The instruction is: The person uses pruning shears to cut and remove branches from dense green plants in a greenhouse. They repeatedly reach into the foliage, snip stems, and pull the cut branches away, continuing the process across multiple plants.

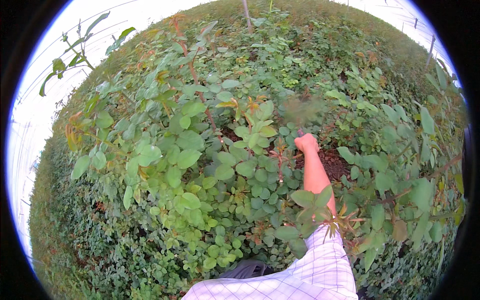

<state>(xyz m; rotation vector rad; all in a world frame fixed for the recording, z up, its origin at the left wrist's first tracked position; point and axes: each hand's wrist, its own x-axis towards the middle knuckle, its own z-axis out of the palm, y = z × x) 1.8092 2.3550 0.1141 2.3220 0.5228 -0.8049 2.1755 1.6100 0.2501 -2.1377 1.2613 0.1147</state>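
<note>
My right hand [307,143] reaches forward among rose bushes, closed around the dark handle [300,132] of something; whatever lies beyond the handle is blurred and cannot be made out. A blurred green patch of foliage [305,109] lies just past the hand. Reddish young shoots [279,155] stand left of the wrist, and a leafy rose stem [318,206] crosses in front of the forearm. My left hand is out of view. Before me are broad green rose leaves [189,157] and a cut stem end [281,181].
A long reddish rose stem [193,69] rises at the left of centre. Thick stems with leaves [405,193] arch in from the right. Brown litter [335,165] shows beneath the forearm. Posts [246,15] stand farther back among dense bushes.
</note>
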